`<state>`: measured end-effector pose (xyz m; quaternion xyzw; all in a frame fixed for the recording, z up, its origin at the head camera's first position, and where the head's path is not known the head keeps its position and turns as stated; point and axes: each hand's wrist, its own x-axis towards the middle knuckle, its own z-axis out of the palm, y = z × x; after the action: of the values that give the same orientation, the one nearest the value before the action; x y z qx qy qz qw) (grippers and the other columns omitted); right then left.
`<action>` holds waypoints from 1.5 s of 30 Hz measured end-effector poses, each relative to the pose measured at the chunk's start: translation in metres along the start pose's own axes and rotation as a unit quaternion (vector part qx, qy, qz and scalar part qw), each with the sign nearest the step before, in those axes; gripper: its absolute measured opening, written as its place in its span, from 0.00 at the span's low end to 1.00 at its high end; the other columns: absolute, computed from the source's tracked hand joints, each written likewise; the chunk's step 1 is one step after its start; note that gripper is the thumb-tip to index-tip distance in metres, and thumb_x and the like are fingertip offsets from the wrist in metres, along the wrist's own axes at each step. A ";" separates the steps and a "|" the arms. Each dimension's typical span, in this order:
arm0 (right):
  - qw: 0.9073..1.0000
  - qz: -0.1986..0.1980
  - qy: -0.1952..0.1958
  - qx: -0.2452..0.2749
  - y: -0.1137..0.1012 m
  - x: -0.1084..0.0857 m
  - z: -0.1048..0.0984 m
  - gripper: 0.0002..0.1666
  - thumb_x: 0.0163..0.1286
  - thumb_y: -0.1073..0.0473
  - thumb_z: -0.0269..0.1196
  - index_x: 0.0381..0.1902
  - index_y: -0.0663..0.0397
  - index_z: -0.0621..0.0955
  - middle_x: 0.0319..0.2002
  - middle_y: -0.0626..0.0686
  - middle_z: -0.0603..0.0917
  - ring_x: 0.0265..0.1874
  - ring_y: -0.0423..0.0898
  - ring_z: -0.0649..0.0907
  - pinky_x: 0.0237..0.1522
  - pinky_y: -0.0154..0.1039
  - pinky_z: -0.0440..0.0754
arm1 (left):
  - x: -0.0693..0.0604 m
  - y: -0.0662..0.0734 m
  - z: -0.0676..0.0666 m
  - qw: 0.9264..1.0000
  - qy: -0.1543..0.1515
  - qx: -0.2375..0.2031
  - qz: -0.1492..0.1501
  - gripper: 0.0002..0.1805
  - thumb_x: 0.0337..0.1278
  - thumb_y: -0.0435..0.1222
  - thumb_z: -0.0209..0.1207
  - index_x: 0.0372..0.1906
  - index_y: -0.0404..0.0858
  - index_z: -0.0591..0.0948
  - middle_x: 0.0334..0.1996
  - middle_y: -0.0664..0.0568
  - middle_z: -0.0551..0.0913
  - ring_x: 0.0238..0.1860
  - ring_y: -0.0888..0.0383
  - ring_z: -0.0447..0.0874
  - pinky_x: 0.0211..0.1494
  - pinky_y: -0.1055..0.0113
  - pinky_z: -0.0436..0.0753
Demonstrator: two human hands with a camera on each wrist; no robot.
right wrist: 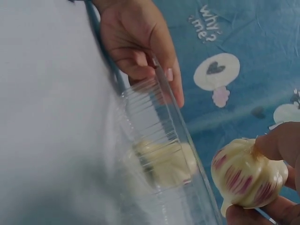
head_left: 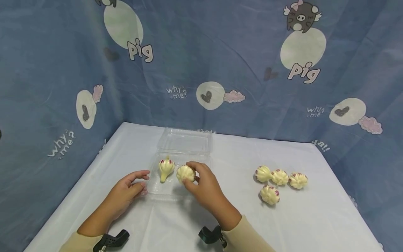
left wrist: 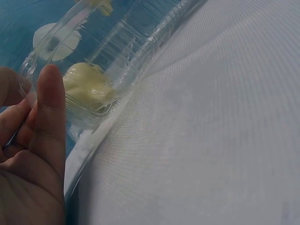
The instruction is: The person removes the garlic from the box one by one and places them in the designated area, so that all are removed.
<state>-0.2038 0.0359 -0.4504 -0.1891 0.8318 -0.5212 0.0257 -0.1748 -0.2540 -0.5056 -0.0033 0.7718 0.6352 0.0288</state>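
A clear plastic container (head_left: 163,193) lies with its lid folded back. One garlic bulb (head_left: 166,169) rests inside it at the left, also visible through the wall in the left wrist view (left wrist: 86,86). My left hand (head_left: 123,194) holds the container's left edge, with the rim between thumb and fingers (left wrist: 51,89). Above the container's right half, my right hand (head_left: 206,187) grips a second garlic bulb (head_left: 185,174) between thumb and fingers. In the right wrist view this bulb (right wrist: 248,176) shows purple streaks, beside the container wall.
Several garlic bulbs lie on the white cloth to the right: a row of three (head_left: 279,177) and one nearer bulb (head_left: 269,195). The container's lid (head_left: 185,140) spreads toward the back. A blue printed curtain (head_left: 252,115) stands behind the table.
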 end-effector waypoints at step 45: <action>0.994 0.021 0.100 0.029 0.034 -0.040 -0.038 0.30 0.71 0.60 0.71 0.68 0.56 0.76 0.64 0.54 0.78 0.68 0.53 0.77 0.62 0.39 0.84 | -0.001 0.001 0.001 1.000 -0.005 0.001 0.011 0.24 0.77 0.31 0.55 0.73 0.32 0.71 0.58 0.45 0.76 0.39 0.65 0.82 0.45 0.69 0.88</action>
<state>-0.1854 0.0952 -0.4687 -0.1178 0.8187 -0.5605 -0.0418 -0.1741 -0.2528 -0.5053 0.0084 0.7723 0.6347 0.0262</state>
